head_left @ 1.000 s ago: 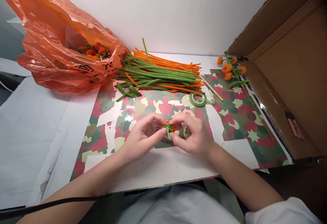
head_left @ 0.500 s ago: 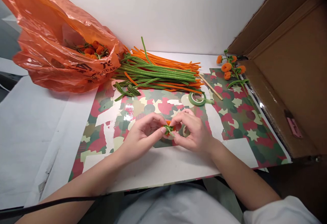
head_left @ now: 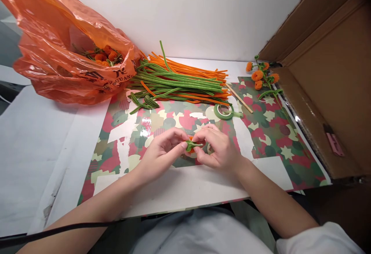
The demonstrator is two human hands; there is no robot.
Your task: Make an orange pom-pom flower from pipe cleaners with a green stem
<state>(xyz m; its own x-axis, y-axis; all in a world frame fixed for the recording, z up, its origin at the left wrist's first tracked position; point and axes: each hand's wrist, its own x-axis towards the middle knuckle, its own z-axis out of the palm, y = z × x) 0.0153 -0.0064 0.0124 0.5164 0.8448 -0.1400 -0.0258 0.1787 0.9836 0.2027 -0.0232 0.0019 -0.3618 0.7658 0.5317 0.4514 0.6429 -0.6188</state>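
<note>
Between my two hands is a small orange-and-green pipe-cleaner flower [head_left: 190, 146], held over the front middle of the camouflage-patterned board [head_left: 162, 159]. My left hand [head_left: 166, 149] pinches it from the left with thumb and forefinger. From the other side, the thumb and fingers of my right hand [head_left: 216, 146] close around its green stem end, which points right. The flower's orange part shows only in slivers above and below the green. A roll of green tape [head_left: 217, 115] lies just beyond my right hand, its loose end to the right.
Behind lie green pipe cleaners [head_left: 185, 82] and orange ones [head_left: 185, 65]. An orange plastic bag [head_left: 58, 65] with finished flowers stands left. A wooden stick [head_left: 239, 98], a flower stem with orange blooms [head_left: 257, 75], a cardboard box [head_left: 333, 72] and a pink cutter [head_left: 333, 143] are right.
The flower has turned between my fingers, so its green stem piece now points right toward my right hand. Less orange shows. Both hands stay in nearly the same place.
</note>
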